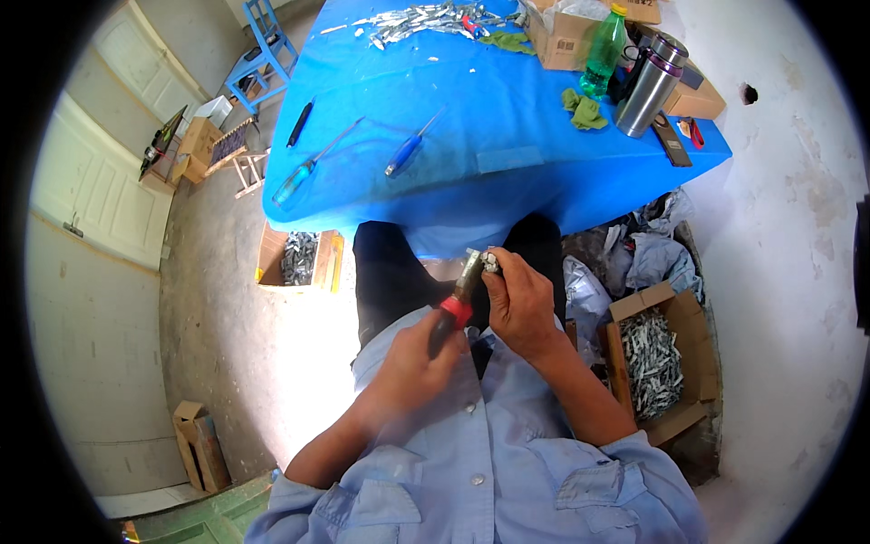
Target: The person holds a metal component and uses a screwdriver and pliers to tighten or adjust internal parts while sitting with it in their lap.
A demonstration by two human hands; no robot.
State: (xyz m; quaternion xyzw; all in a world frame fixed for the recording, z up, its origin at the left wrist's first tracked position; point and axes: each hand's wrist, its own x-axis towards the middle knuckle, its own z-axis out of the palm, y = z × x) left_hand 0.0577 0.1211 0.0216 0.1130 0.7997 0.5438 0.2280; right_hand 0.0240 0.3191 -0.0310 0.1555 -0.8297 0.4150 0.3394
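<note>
My left hand point(424, 349) is wrapped round the red-and-black grip of what look like pliers point(466, 279), their metal head pointing up and away from me. Right beside that head, my right hand point(523, 304) pinches a small silvery metal piece point(490, 262) between thumb and fingers. Whether the jaws touch the piece, I cannot tell. Both hands are over my lap, just short of the table's near edge.
On the blue-covered table point(362, 195) lie two screwdrivers point(292, 183), a black pen-like stick point(301, 123) and a heap of metal strips point(426, 23). A steel flask point(651, 91) and green bottle point(604, 54) stand right. Cardboard boxes point(693, 344) flank me below.
</note>
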